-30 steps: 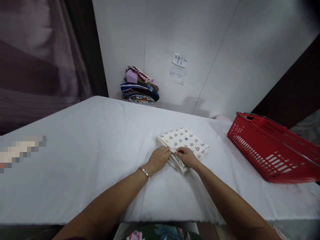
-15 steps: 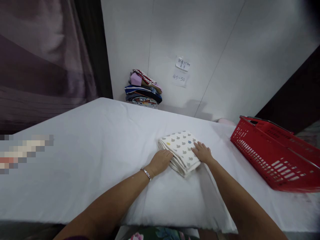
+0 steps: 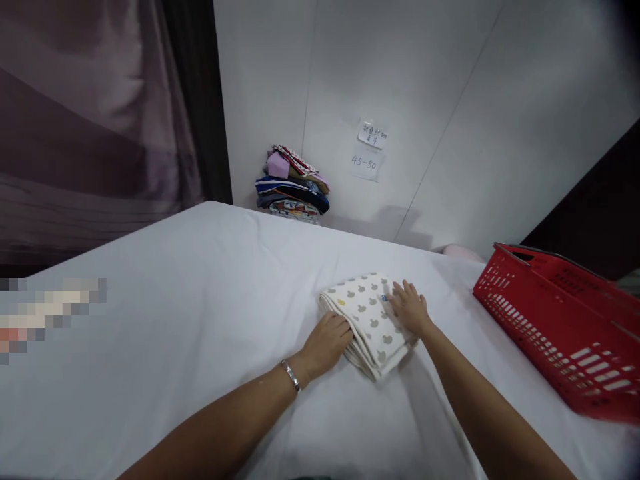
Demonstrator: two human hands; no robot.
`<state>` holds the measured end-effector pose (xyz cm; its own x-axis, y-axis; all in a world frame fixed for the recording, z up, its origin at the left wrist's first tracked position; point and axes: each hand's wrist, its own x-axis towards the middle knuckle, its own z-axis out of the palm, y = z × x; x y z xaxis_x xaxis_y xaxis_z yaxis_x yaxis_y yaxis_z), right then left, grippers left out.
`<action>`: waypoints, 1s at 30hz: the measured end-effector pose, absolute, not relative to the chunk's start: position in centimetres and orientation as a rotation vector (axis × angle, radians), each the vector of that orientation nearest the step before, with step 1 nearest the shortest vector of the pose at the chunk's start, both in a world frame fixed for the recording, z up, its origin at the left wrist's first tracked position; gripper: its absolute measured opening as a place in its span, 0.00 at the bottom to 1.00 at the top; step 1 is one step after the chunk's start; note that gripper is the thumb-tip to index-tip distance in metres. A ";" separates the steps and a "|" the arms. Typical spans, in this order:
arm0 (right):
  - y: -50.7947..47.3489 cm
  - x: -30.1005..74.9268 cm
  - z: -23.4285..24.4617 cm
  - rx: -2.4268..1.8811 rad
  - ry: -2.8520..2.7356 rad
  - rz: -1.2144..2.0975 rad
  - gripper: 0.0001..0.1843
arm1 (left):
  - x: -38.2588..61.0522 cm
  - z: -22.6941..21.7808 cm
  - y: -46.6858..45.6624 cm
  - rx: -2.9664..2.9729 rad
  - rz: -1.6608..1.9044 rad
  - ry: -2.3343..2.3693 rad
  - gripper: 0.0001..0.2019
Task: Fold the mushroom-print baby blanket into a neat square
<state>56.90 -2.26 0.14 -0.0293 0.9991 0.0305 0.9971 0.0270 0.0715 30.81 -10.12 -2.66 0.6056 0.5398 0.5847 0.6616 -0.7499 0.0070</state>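
A folded white cloth [image 3: 367,313] with grey animal shapes, one yellow and one blue, lies on the white-covered table. Its layered edges face me and my left side. My left hand [image 3: 330,340], with a silver bracelet at the wrist, grips the left edge, fingertips curled at the layers and partly hidden. On the right side of the cloth lies my right hand [image 3: 411,310], palm down with its fingers spread over the top.
To the right stands a red plastic basket [image 3: 560,327] with slotted sides. A stack of folded fabrics [image 3: 293,183] sits against the wall beyond the table [image 3: 225,280]. Paper notes [image 3: 367,160] hang on the wall. A purple curtain [image 3: 85,120] hangs at left. A blurred patch covers the left edge.
The view has shifted slightly, so the whole scene sits lower and further right. My left hand stays at the cloth's left edge; my right hand's fingers are slightly more spread and raised.
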 end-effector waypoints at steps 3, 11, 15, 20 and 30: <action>-1.7 56.8 -0.6 2.197 2.204 -0.048 0.29 | 31.0 -3.0 -10.1 -2.625 -0.901 -1.056 0.08; -2.6 51.1 1.5 1.978 2.631 -0.099 0.30 | 30.9 -2.7 -10.2 -2.692 -0.934 -1.094 0.06; -2.6 46.1 1.1 1.586 2.899 -0.272 0.29 | 31.0 -2.9 -10.2 -2.696 -0.951 -1.115 0.06; -2.0 44.0 -0.6 1.484 2.909 -0.266 0.26 | 31.0 -3.2 -10.1 -2.712 -0.921 -1.165 0.06; -5.5 46.2 0.8 1.631 2.906 -0.890 0.25 | 30.5 -2.6 -10.1 -2.755 -0.918 -1.187 0.06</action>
<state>46.24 -5.54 0.81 -0.5165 0.8561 0.0164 0.7001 0.4333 -0.5675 30.50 -10.11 -2.64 0.5423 0.6632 0.5157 0.6661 -0.7136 0.2173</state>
